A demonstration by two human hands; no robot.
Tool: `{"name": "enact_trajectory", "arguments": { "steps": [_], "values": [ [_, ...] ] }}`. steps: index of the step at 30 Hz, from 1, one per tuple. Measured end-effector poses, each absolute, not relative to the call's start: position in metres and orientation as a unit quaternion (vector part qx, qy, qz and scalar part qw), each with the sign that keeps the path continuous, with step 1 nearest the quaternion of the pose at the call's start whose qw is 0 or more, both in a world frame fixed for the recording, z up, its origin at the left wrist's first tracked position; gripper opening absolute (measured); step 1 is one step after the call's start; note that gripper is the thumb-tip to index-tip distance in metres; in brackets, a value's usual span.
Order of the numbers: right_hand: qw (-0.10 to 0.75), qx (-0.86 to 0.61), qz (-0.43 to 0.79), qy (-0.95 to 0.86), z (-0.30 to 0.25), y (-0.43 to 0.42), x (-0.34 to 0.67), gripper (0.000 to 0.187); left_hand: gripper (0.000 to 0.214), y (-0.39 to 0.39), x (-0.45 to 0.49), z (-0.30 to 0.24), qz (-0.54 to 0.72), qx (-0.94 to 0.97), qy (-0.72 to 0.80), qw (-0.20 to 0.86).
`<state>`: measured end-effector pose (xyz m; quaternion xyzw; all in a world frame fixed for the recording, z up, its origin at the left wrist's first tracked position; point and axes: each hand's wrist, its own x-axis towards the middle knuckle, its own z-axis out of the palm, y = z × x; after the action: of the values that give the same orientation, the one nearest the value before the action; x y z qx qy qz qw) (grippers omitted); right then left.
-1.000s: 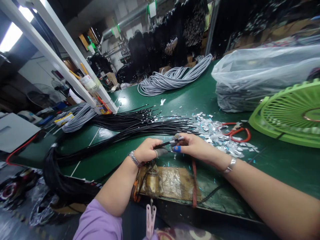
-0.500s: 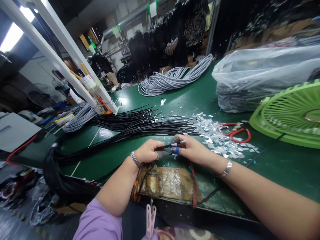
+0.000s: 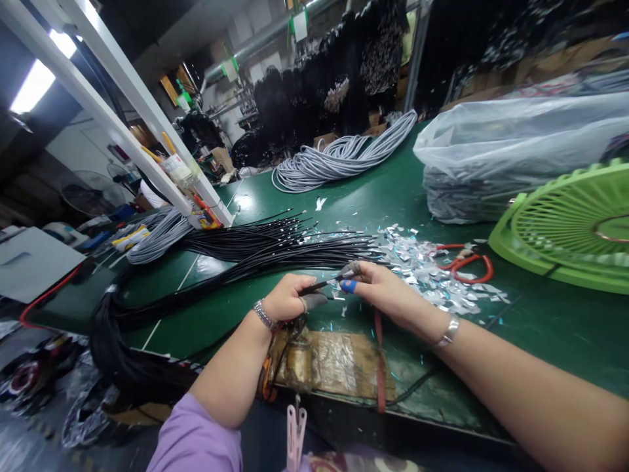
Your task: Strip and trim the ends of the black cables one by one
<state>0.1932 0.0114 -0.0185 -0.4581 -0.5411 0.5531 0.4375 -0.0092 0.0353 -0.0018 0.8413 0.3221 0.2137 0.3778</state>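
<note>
My left hand is closed round a thin black cable, its thumb tip capped in grey. My right hand pinches the cable's stripped end just to the right, with a blue cap on one fingertip and a grey one on another. Both hands hover over the green table near its front edge. Behind them lies a long bundle of black cables, its ends toward a heap of silver foil scraps.
Red-handled cutters lie among the scraps. A green fan grille and a clear plastic bag of cables stand at right. Grey cable coils lie at the back and grey cables at left by a white post.
My right hand has shifted slightly along the cable end, fingers re-pinching it. The left hand keeps its grip in the same place.
</note>
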Motion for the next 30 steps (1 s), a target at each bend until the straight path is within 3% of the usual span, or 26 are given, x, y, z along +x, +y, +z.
{"name": "enact_trajectory", "arguments": {
  "steps": [7, 19, 26, 30],
  "values": [
    [0.429, -0.450, 0.603, -0.499, -0.015, 0.008, 0.193, 0.028, 0.034, 0.034, -0.008, 0.000, 0.222, 0.859, 0.315, 0.337],
    [0.436, -0.441, 0.557, -0.553, -0.017, 0.006, 0.191, 0.027, 0.031, 0.033, -0.009, -0.001, 0.207, 0.868, 0.326, 0.311],
    [0.440, -0.448, 0.350, -0.695, -0.016, 0.000, 0.192, 0.011, 0.028, 0.034, -0.007, 0.000, 0.226, 0.832, 0.357, 0.360],
    [0.415, -0.463, 0.242, -0.745, -0.017, -0.004, 0.192, 0.014, 0.034, 0.035, -0.005, -0.001, 0.257, 0.795, 0.372, 0.404]
  ]
}}
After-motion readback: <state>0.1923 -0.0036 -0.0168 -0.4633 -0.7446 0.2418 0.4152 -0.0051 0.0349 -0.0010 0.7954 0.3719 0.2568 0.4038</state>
